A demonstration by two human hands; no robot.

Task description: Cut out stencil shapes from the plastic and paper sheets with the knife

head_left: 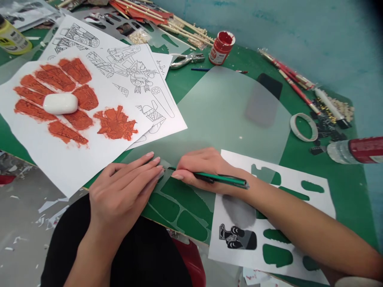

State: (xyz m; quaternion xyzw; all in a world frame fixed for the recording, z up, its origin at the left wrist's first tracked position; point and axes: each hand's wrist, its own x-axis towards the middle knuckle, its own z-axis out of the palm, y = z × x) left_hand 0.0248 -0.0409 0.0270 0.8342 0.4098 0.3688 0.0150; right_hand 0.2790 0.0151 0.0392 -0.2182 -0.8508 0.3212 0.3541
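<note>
My left hand (125,189) lies flat with its fingers stretched together, pressing on a translucent plastic sheet (227,107) at the table's near edge. Just to its right, my right hand (203,165) grips a green pen (224,179). The pen's tip points left toward my left fingertips and meets the sheet or comes close to it. Rounded outlines show in the plastic below my hands. Beneath my right forearm is a white paper (236,257) with several cut-out holes and a black printed figure.
A paper with orange-red painted patches (115,123) bears a white oval case (60,103). Farther back are line-drawing sheets (170,113), a hole punch (187,60) and an open red paint jar (222,48). A tape roll (303,126) and a red-labelled bottle (356,150) are at right.
</note>
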